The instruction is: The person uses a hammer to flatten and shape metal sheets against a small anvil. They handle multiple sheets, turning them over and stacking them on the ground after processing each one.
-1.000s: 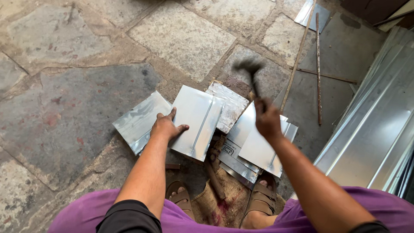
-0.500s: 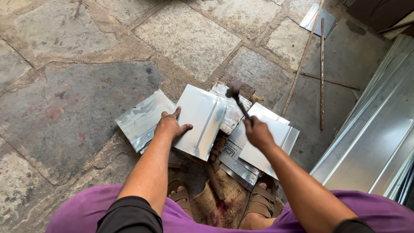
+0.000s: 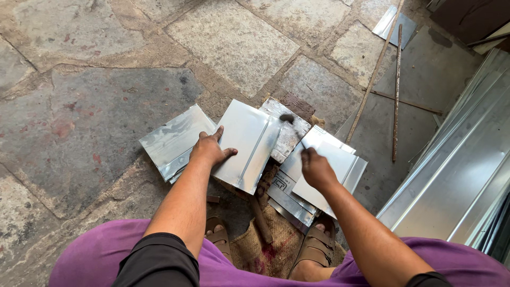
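My left hand (image 3: 210, 149) presses flat on a bent sheet-metal piece (image 3: 249, 141) that rests with its right edge over a worn block (image 3: 291, 132). My right hand (image 3: 316, 169) grips a hammer (image 3: 288, 119), whose blurred head is down at the sheet's edge on the block. Its handle is mostly hidden by motion blur and my fist.
More cut metal sheets lie to the left (image 3: 172, 141) and right (image 3: 326, 170) of the block. Burlap sacking (image 3: 268, 244) and my sandalled feet (image 3: 313, 247) are below. Long metal rods (image 3: 397, 79) and folded sheet-metal channels (image 3: 462, 159) lie at the right on the stone floor.
The hammer was raised high a second ago and has swung down onto the sheet's edge. My left hand has stayed on the sheet.
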